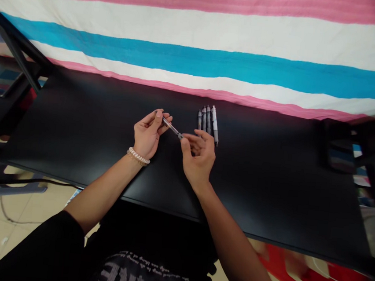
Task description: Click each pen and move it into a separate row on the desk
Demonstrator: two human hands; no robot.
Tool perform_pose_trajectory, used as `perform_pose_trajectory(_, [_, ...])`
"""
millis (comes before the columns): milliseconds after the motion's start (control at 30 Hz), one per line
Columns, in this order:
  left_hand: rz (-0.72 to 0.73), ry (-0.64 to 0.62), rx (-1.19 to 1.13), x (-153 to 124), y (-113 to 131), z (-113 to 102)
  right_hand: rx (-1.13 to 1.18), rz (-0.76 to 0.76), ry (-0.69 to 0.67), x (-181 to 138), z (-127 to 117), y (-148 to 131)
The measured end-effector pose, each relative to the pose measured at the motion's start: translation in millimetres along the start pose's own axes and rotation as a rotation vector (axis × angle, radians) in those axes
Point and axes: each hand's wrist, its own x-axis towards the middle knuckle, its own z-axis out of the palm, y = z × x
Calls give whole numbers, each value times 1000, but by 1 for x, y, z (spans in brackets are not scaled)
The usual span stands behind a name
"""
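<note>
A slim pen point(172, 127) is held slantwise above the black table between my two hands. My left hand point(149, 133) pinches its upper left end between thumb and fingers, hiding that end. My right hand point(199, 157) has its thumb and forefinger at the lower right end, by the grey clip, with the other fingers loosely curled and slightly blurred. Just beyond the right hand, several dark pens point(204, 118) lie side by side, their near ends partly hidden by the fingers. A white pen point(214, 123) with a grey grip lies at the right of that row.
The black table point(269, 183) runs across the view, with a striped cloth point(195, 61) hanging along its far edge. A dark phone-like slab point(341, 151) lies at the right end. Dark frame bars point(18, 38) rise at the left. A red stool point(313, 280) stands below right.
</note>
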Motion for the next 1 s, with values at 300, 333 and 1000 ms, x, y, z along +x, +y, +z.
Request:
perform_pose_trajectory(300, [13,38,1,2,0,-2,-76,-93,-3,2,-2,0])
perform_pose_trajectory(333, [15,37,-7,2,0,-1,-87,-86,-9,1,-2,0])
perform_pose_trajectory(1000, [-389,-48,-185,-12,29,13,-219,-325,-399,-17,10,1])
